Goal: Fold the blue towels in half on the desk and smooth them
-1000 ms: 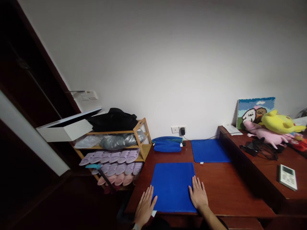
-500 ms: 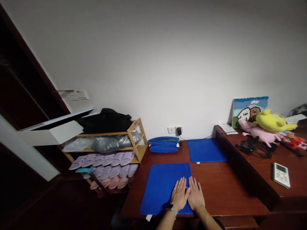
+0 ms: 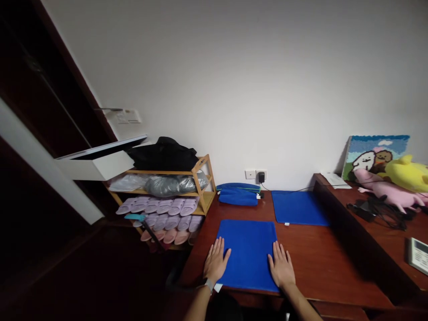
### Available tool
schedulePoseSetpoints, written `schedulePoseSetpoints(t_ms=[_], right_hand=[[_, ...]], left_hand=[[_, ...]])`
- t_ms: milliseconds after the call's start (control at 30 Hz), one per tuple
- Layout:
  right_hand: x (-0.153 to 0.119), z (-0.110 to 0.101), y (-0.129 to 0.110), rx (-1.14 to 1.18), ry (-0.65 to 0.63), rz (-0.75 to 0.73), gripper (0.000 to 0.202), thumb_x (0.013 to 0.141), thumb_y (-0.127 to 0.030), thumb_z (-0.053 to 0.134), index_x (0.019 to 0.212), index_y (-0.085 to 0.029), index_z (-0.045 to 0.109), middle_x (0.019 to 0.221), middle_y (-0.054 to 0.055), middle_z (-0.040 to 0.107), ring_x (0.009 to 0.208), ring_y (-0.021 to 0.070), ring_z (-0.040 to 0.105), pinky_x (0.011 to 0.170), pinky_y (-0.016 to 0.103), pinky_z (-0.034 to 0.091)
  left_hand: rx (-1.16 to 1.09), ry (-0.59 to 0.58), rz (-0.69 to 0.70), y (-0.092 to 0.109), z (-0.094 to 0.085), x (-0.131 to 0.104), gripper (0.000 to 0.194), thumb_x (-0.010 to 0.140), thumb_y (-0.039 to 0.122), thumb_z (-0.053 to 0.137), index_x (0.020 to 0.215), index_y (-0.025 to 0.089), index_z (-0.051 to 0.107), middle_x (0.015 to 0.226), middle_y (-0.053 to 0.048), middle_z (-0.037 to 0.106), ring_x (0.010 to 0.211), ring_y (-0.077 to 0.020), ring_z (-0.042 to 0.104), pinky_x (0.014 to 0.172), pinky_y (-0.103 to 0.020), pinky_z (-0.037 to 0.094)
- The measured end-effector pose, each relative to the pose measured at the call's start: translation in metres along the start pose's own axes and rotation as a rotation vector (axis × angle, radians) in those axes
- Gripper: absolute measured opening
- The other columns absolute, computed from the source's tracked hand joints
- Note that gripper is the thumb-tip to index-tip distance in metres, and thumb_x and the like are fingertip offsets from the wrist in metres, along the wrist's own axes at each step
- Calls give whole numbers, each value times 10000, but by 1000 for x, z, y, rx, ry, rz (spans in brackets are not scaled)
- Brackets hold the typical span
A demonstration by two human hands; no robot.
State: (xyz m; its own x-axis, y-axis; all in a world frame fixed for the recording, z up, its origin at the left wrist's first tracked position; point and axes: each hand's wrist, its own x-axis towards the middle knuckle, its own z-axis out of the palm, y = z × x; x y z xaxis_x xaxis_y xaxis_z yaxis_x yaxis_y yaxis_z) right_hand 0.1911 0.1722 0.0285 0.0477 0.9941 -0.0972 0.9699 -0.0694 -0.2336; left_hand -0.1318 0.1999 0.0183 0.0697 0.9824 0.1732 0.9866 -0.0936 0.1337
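Observation:
A blue cloth (image 3: pixel 247 254) lies flat near the front edge of the reddish-brown table (image 3: pixel 314 263). My left hand (image 3: pixel 216 263) rests flat on the cloth's left edge, fingers stretched out and thumb apart. On the right edge lies my right hand (image 3: pixel 281 265), also flat with its fingers spread, partly on the wood. Neither hand grips anything. A white tag (image 3: pixel 218 287) sticks out at the front left corner, beside my left wrist. Farther back, a second blue cloth (image 3: pixel 301 208) lies flat, and a folded blue bundle (image 3: pixel 238 195) sits at its left, near the wall.
At the left stands a wooden rack (image 3: pixel 207 200) with slippers (image 3: pixel 189 206), wrapped items and a black bag (image 3: pixel 163 154). A higher surface at the right holds plush toys (image 3: pixel 388 189), cables (image 3: pixel 381 211) and a white device (image 3: pixel 419 255). A black plug (image 3: pixel 261 177) sits in the wall socket.
My hands have moved apart, from close together near the front cloth's right side to its opposite edges. The camera view has shifted left, and the cloth lies straighter.

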Motion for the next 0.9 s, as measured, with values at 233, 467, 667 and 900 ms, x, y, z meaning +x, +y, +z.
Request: schedulePoseSetpoints(t_ms=[233,467,667,900], right_hand=[[20,-6,-7,30,15,33,712,1015,-537,75,1625,-176,138,1707,-5,141,1584,208,104,1287,443,99],[69,-22,-19,30,-13,48,709,1018,-495,106,1621,-121,134,1710,20,128,1584,206,100,1288,425,84],[75,-8,-12,34,-9,39,729,1013,-519,77,1621,-117,93,1714,16,85,1587,206,55,1290,422,39],[74,-10,-11,90,4,31,729,1012,-515,109,1618,-108,99,1713,30,93,1587,205,54,1292,427,33]], left_hand=[[-6,77,18,-2,17,2,725,1038,610,236,1614,172,279,1665,-99,316,1537,-253,304,1251,-475,297],[4,86,22,-7,19,1,719,1040,605,252,1614,172,277,1662,-93,321,1534,-249,311,1250,-478,307],[30,83,32,-7,21,0,697,1046,575,267,1629,197,219,1671,-80,304,1539,-247,296,1249,-485,309],[19,-24,1,-6,4,3,697,1042,569,258,1625,187,244,1669,-74,295,1539,-261,281,1263,-504,287]])
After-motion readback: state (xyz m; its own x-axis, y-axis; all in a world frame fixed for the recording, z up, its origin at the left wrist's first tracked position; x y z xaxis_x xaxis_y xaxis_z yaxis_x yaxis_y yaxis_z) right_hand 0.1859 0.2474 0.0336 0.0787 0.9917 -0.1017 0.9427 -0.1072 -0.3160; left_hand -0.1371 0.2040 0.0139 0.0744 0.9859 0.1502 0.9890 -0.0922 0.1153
